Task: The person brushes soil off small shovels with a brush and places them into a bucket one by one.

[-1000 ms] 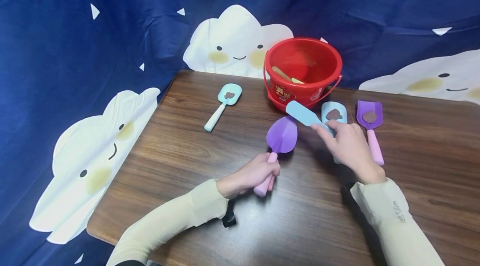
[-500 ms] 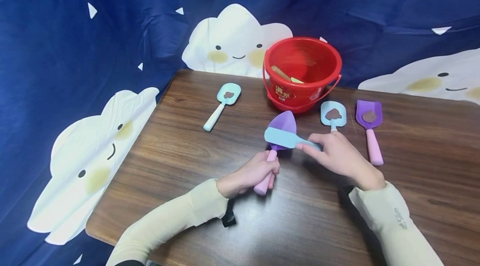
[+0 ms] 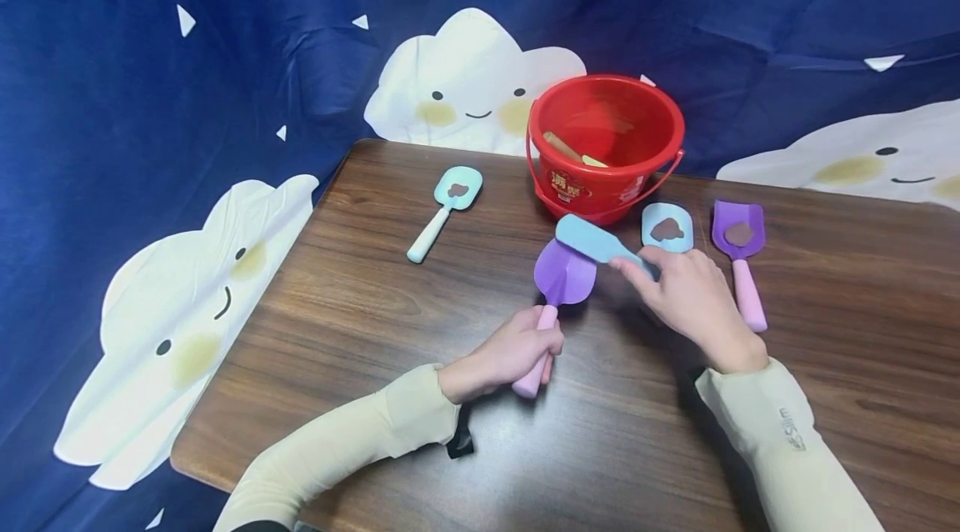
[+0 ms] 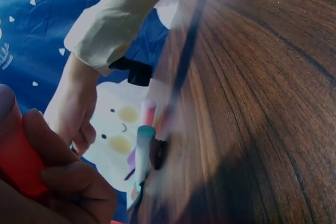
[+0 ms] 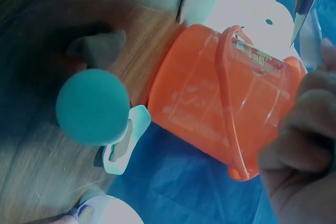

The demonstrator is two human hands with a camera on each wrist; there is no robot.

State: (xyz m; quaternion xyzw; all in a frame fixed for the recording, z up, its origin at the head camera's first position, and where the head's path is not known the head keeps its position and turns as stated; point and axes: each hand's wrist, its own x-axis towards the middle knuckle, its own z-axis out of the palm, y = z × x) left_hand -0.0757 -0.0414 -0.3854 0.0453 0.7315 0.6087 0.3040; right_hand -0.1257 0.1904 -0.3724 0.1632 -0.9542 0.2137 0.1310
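My left hand (image 3: pixel 510 353) grips the pink handle of a purple toy trowel (image 3: pixel 562 280), its pointed blade held above the table. In my right hand (image 3: pixel 690 298) is a light blue flat-bladed toy spatula (image 3: pixel 588 238), held by its handle. The spatula's blade overlaps the trowel's upper edge in the head view; whether they touch I cannot tell. Beyond the spatula stands a red bucket (image 3: pixel 600 194). My right hand partly covers a light blue toy shovel (image 3: pixel 671 219) with a brown patch on its blade. In the right wrist view, the curled fingers (image 5: pixel 310 129) appear at the right.
A mint toy shovel (image 3: pixel 459 182) with a brown patch lies at the left. On the right lies a purple toy shovel (image 3: pixel 750 215) with a pink handle and brown patch. A tan stick (image 3: pixel 562 147) shows inside the bucket. A blue cloud-printed curtain (image 3: pixel 262 32) hangs behind the wooden table (image 3: pixel 315 298).
My right hand swept the spatula down-left across the trowel's blade, then back up-right to the blade's upper edge. The left hand has kept its grip, nearly still, while the trowel's blade tilted slightly.
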